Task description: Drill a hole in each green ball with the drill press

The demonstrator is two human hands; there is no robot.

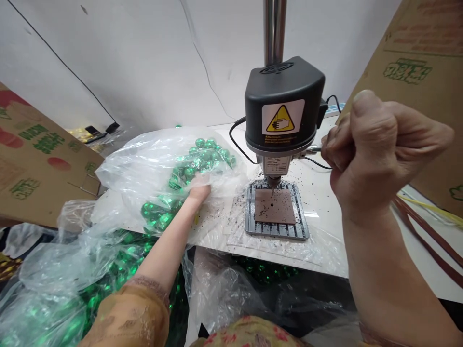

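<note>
My left hand (200, 188) reaches into a clear plastic bag (133, 154) among shiny green balls (213, 156); its fingers are hidden by the film and the balls. In a fist, my right hand (376, 144) grips the metal feed handle (314, 149) on the side of a small black drill press (284, 101). Beneath the drill bit, a brown square board (284, 214) with a dark hole lies on the press's grey slotted base (304, 226). No ball rests on the board. Dark shavings are scattered over the board and around the base.
Printed cardboard boxes stand at left (47, 154) and right (415, 96). More green balls (123, 260) lie in plastic bags below the white table (325, 260). Brown and yellow straps (430, 231) lie at right. A black cable (233, 132) loops beside the press.
</note>
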